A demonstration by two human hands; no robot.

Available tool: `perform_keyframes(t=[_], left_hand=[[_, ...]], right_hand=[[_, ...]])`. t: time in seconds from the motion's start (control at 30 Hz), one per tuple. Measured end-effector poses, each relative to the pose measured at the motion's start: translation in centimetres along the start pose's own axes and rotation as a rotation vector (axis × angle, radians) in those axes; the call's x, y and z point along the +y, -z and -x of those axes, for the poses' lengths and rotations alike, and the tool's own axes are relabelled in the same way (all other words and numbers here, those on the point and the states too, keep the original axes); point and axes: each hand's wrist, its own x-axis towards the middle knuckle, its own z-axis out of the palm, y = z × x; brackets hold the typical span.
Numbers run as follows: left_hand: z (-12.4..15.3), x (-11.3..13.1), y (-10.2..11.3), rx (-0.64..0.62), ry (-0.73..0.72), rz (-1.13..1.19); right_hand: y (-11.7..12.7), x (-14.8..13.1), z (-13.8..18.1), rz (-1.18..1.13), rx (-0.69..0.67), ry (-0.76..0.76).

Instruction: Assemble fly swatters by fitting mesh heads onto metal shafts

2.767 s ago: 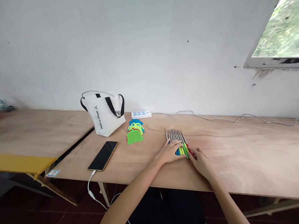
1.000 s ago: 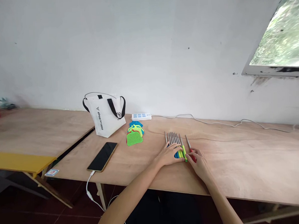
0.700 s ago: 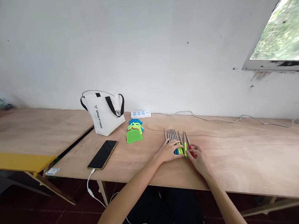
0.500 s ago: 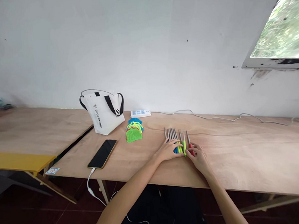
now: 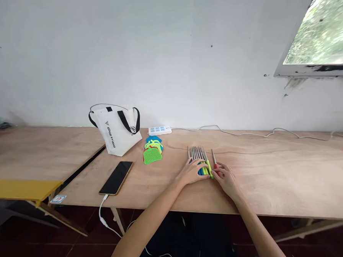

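Note:
A row of several metal tools with coloured handles (image 5: 201, 160) lies side by side on the wooden table (image 5: 278, 184). My left hand (image 5: 191, 172) rests flat on the blue and yellow-green handles, fingers spread. My right hand (image 5: 226, 178) lies just right of the row, fingertips pinched on the red-handled tool (image 5: 215, 162), which sits slightly apart from the others.
A white tote bag (image 5: 116, 127) stands at the back left. Coloured mesh pads (image 5: 152, 149) and a power strip (image 5: 159, 130) with a cable lie beside it. A phone (image 5: 116, 178) on a charging cable lies near the front edge. A second table (image 5: 37, 151) adjoins on the left.
The red-handled tool, at first tight against the row, has been drawn a little to the right by my right hand. My left hand stayed on the handles.

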Motion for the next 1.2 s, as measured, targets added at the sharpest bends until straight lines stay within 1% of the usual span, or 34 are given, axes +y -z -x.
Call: perform_keyframes(t=[0.3,0.57,0.77,0.93,1.0,1.13,1.2], left_hand=[[0.0,0.1,0.0,0.001,0.016,-0.022],[0.2,0.2,0.1,0.0,0.03,-0.037],[0.3,0.3,-0.1,0.036,0.051,0.001],[0.4,0.3,0.0,0.01,0.016,-0.015],[0.4,0.3,0.2,0.007,0.035,-0.029],[0.3,0.4,0.5,0.034,0.146,-0.003],[0.2,0.4,0.6,0.067,0.189,0.018]], right_hand=[[-0.1,0.0,0.0,0.015,-0.005,0.0],[0.1,-0.3,0.2,0.079,-0.053,-0.034],[0.4,-1.2,0.5,0.198,-0.13,-0.003],[0.6,-1.4,0.5,0.182,-0.147,0.034],[0.5,-1.2,0.4,0.149,-0.118,0.027],[0.5,-1.0,0.4,0.162,-0.025,-0.058],[0.5,-1.0,0.3,0.137,-0.056,-0.053]])
